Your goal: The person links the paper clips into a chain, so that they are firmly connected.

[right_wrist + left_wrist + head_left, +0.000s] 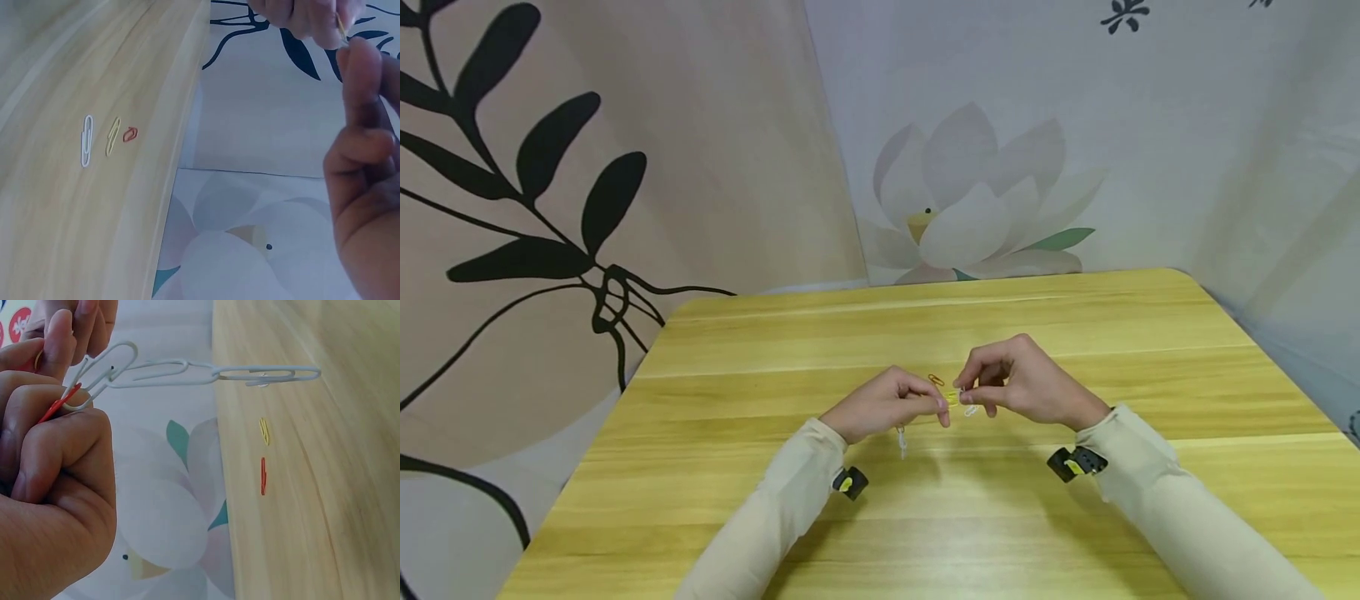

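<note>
My left hand (895,403) grips a chain of paper clips. Out of its curled fingers comes a red paper clip (60,403), linked to several white paper clips (162,373) that hang down below the hand. At its fingertips a thin yellow paper clip (340,24) shows, mostly covered by the fingers. My right hand (1026,383) meets the left fingertip to fingertip, thumb and index finger pinching a small whitish paper clip (345,43) at the yellow one's end. Whether these two clips are linked I cannot tell.
Beyond the hands, a red paper clip (130,134), a yellow paper clip (113,136) and a white paper clip (87,141) lie in a row on the wooden table (737,350). A printed curtain (715,150) hangs behind the table's far edge.
</note>
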`<state>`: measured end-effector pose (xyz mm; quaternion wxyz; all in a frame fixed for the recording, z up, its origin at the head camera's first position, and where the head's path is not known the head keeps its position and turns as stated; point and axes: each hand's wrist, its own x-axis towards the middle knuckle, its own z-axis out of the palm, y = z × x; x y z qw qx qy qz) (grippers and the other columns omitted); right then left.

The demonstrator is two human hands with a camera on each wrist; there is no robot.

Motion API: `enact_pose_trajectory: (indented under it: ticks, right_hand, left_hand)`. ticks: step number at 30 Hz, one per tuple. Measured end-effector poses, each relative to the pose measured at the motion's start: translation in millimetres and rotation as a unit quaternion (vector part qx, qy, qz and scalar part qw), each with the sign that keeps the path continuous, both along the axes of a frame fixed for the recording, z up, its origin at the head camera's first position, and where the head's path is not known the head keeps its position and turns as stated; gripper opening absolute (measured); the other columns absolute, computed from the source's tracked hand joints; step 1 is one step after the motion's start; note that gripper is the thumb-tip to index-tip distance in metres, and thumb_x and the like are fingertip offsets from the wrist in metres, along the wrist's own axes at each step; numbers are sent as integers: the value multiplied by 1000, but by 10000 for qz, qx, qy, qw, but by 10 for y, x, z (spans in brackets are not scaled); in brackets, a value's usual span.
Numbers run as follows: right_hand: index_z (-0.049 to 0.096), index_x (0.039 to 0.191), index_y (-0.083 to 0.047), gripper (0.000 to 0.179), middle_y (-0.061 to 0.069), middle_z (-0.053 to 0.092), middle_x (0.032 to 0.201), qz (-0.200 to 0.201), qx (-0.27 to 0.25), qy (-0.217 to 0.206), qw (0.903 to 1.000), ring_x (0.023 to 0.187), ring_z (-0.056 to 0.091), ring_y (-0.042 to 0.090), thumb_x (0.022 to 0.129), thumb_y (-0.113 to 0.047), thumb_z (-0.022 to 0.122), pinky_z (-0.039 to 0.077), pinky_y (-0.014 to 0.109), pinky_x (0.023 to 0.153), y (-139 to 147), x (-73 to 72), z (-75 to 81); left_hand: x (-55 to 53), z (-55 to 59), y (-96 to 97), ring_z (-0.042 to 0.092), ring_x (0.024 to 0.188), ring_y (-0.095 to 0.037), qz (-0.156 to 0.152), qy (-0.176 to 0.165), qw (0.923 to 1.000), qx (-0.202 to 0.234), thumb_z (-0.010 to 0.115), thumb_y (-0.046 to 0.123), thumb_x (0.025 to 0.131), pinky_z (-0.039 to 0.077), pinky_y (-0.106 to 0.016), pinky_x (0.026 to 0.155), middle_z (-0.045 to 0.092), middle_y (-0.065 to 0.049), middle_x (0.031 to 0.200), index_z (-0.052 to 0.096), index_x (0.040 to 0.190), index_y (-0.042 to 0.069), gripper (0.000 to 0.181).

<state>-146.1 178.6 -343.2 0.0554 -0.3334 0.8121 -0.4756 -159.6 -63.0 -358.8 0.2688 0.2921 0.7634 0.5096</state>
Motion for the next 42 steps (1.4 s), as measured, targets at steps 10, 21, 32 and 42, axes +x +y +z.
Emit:
enact_pose_trajectory:
  ticks: [10, 21, 32, 42]
  right_hand:
    - [75, 87, -12, 10, 4, 72, 77, 116, -112, 570, 9982, 51, 57, 7, 87, -2, 75, 49, 26, 47, -35, -6, 14]
    - [78, 89, -16, 14, -8, 71, 77, -102, 285, 1196, 9924, 54, 48, 0, 85, -3, 78, 45, 21, 51, -68, 43, 22]
    - [70, 88, -25, 18, -10, 63, 74, -244, 378, 1083, 9931, 53, 47, 4, 91, -7, 72, 42, 22, 48, -73, 70, -25]
    - [71, 97, -19, 10, -5, 62, 71, -184, 149, 285, 9993, 53, 49, 5, 99, -12, 63, 42, 23, 47, -48, 78, 1]
  left_hand:
    - [-4, 39, -4, 26, 50, -9, -31, -104, 9998, 171, 51, 16, 104, 28, -22, 50, 62, 4, 83, 73, 97, -1, 29]
    - [-4, 33, -23, 25, 47, -10, -114, -434, 9967, 683, 50, 15, 105, 28, -23, 51, 42, 6, 61, 69, 100, -9, 31]
    - [2, 60, -23, 47, 59, -12, -172, -407, 9958, 807, 52, 13, 104, 36, -24, 56, 57, 2, 69, 69, 97, -9, 28]
    - [-4, 106, -47, 31, 55, -11, 40, -58, 9988, 478, 51, 17, 105, 34, -23, 57, 55, 6, 74, 71, 101, -4, 29]
